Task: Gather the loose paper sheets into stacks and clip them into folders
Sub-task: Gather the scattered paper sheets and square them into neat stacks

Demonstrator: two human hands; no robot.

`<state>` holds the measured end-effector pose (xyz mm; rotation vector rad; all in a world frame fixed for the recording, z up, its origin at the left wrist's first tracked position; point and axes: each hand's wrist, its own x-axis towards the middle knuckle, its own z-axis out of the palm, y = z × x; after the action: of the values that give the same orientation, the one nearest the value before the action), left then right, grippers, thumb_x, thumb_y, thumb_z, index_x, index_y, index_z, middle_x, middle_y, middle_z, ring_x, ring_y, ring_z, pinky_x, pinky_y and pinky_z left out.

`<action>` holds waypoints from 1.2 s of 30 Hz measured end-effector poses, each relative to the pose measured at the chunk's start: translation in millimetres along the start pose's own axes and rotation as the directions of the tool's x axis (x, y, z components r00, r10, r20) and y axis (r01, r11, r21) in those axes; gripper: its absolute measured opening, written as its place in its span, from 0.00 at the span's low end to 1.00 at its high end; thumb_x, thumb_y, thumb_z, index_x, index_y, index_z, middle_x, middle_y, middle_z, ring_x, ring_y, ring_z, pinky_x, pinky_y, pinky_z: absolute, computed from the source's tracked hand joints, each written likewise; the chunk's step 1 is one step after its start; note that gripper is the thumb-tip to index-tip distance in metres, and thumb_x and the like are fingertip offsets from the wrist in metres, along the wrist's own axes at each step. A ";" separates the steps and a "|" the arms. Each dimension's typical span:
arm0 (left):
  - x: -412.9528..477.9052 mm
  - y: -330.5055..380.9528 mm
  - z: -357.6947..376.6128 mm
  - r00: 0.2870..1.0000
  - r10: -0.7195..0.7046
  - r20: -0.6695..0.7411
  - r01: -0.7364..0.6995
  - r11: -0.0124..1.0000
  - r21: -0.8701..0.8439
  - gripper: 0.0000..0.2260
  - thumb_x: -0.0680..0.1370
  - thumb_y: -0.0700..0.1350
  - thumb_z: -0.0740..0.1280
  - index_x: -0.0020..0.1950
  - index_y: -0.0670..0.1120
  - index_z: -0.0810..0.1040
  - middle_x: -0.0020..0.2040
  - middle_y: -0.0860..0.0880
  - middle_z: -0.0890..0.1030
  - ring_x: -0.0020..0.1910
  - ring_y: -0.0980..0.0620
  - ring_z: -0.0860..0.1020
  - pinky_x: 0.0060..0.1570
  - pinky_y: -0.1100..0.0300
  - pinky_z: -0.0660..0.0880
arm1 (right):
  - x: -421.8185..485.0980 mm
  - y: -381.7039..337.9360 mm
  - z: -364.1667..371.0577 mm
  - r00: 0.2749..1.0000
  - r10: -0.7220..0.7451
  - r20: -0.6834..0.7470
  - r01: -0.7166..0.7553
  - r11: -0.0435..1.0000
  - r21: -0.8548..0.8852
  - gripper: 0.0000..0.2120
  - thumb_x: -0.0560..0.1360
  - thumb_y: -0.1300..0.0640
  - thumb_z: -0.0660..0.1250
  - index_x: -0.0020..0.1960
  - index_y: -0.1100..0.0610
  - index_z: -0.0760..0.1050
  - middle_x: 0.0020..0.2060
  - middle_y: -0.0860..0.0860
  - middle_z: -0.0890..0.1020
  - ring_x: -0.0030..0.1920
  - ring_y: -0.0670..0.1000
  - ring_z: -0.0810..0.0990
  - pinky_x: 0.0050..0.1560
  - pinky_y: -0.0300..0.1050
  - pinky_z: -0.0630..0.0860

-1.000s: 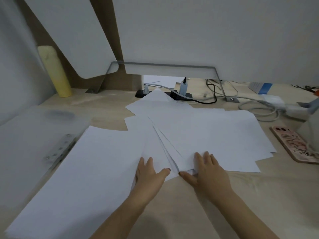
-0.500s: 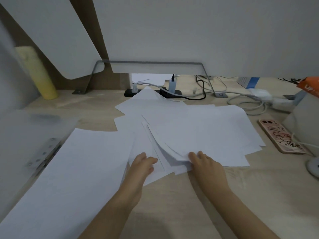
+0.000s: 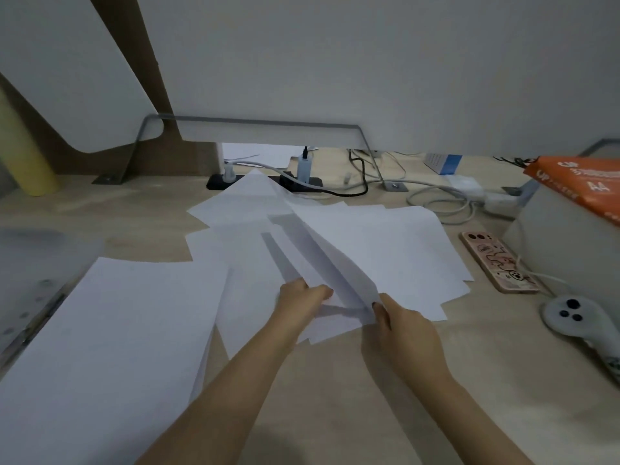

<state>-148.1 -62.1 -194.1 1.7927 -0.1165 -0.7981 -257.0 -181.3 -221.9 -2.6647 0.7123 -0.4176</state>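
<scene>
Sheets (image 3: 335,263) lifted | left hand (image 3: 300,298), right hand (image 3: 407,333) pinching them | fingertips hidden underneath

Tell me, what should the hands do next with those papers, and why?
Probably slide the lifted sheets over the other sheets and line up their edges. The right hand pinches the raised near corner, the left hand curls its fingers against the paper beside it, and the other sheets lie fanned at different angles on the desk, so no neat stack exists yet.
</scene>
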 end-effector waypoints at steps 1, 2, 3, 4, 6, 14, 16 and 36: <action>-2.2 1.2 4.9 0.999 0.030 -0.023 -0.028 0.996 0.085 0.27 0.69 0.50 0.68 0.66 0.41 0.68 0.69 0.42 0.67 0.67 0.43 0.68 0.64 0.50 0.70 | -0.9 0.0 1.8 1.000 -0.012 0.008 0.013 1.000 -0.024 0.19 0.77 0.61 0.57 0.31 0.49 0.54 0.23 0.45 0.65 0.24 0.46 0.63 0.26 0.39 0.58; -2.8 0.6 8.8 0.996 0.077 -0.051 -0.067 0.983 0.173 0.29 0.71 0.49 0.67 0.69 0.42 0.65 0.74 0.43 0.59 0.73 0.43 0.59 0.69 0.50 0.63 | -1.8 1.0 1.8 0.999 -0.038 0.007 0.038 0.999 -0.031 0.17 0.77 0.61 0.58 0.32 0.49 0.58 0.24 0.45 0.66 0.25 0.46 0.64 0.26 0.39 0.59; -3.0 -1.1 9.0 0.990 0.115 -0.080 -0.094 0.969 0.229 0.27 0.72 0.50 0.67 0.68 0.43 0.65 0.75 0.44 0.56 0.74 0.44 0.55 0.71 0.50 0.60 | -2.6 0.9 1.2 0.998 -0.070 0.011 0.070 0.997 -0.026 0.13 0.77 0.59 0.58 0.34 0.51 0.63 0.26 0.46 0.69 0.27 0.47 0.67 0.27 0.40 0.60; -1.0 -4.2 6.3 0.985 0.147 -0.087 -0.124 0.966 0.225 0.25 0.71 0.51 0.66 0.65 0.44 0.69 0.73 0.44 0.59 0.73 0.44 0.59 0.69 0.48 0.63 | -2.5 0.9 -0.5 0.994 -0.102 0.027 0.103 0.994 -0.033 0.09 0.77 0.57 0.58 0.38 0.53 0.69 0.29 0.47 0.74 0.30 0.48 0.71 0.29 0.41 0.63; 4.4 -11.5 -3.8 0.986 0.149 -0.073 -0.144 0.987 0.078 0.22 0.68 0.56 0.66 0.56 0.43 0.74 0.63 0.44 0.73 0.59 0.46 0.74 0.61 0.48 0.72 | -3.5 4.5 3.0 0.977 -0.212 0.015 0.212 0.972 -0.096 0.11 0.75 0.51 0.59 0.48 0.54 0.77 0.38 0.50 0.81 0.37 0.52 0.78 0.33 0.42 0.70; 0.3 -8.0 -24.2 0.992 0.099 0.073 -0.078 0.965 -0.249 0.11 0.79 0.40 0.61 0.60 0.42 0.77 0.43 0.48 0.83 0.36 0.53 0.83 0.33 0.63 0.80 | 12.8 3.2 8.5 0.910 -0.361 0.205 0.403 0.887 -0.226 0.29 0.72 0.38 0.60 0.64 0.56 0.68 0.55 0.54 0.77 0.51 0.56 0.79 0.42 0.46 0.77; -0.3 -4.0 -28.8 0.993 0.107 0.056 -0.091 0.967 -0.238 0.13 0.78 0.35 0.60 0.62 0.38 0.75 0.44 0.47 0.83 0.39 0.52 0.83 0.34 0.64 0.80 | 26.9 2.6 4.3 0.872 -0.404 0.275 0.480 0.815 -0.325 0.28 0.71 0.38 0.64 0.62 0.57 0.68 0.46 0.53 0.78 0.44 0.54 0.77 0.34 0.44 0.71; -19.1 -36.9 -72.3 0.931 0.227 -0.286 -0.230 0.973 0.022 0.27 0.78 0.50 0.64 0.74 0.47 0.61 0.75 0.50 0.60 0.74 0.51 0.59 0.72 0.51 0.59 | 22.0 14.6 -11.8 0.910 -0.378 0.172 0.415 0.812 -0.411 0.10 0.58 0.61 0.69 0.38 0.54 0.73 0.19 0.50 0.73 0.15 0.50 0.64 0.23 0.33 0.39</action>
<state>-132.8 19.0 -206.3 1.8247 -0.1260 -0.3661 -249.2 -207.7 -213.1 -3.2541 0.2254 -0.2670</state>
